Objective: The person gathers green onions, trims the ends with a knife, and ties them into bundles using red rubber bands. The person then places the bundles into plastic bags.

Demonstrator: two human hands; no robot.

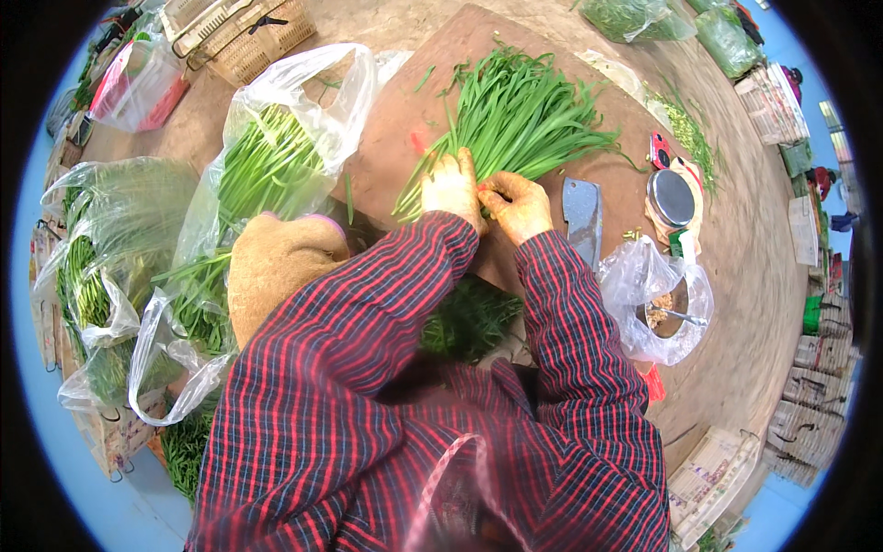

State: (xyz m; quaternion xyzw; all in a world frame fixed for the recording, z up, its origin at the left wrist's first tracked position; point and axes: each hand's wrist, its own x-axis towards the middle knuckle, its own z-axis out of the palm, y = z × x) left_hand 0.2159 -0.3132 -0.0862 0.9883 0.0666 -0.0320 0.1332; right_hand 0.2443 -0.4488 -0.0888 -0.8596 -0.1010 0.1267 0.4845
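A bunch of long green chives [524, 124] lies on a brown board [407, 103], leaves fanned towards the top and pale stems towards me. My left hand [452, 186] rests flat across the stems, fingers pointing away from me. Beside it, my right hand [514, 203] pinches a bit of red tie at the bunch's right edge, thumb and forefinger together. How far the tie runs around the stems is hidden by my hands. A cleaver [583, 217] lies flat to the right of my right hand, touching nothing I hold.
Plastic bags of greens [269, 165] stand at the left, beside a brown cloth [276, 262]. On the right are a round dark-topped device [671, 199], a red phone [660, 150] and a bowl in a plastic bag [631, 276]. A plastic basket [255, 41] stands at the upper left.
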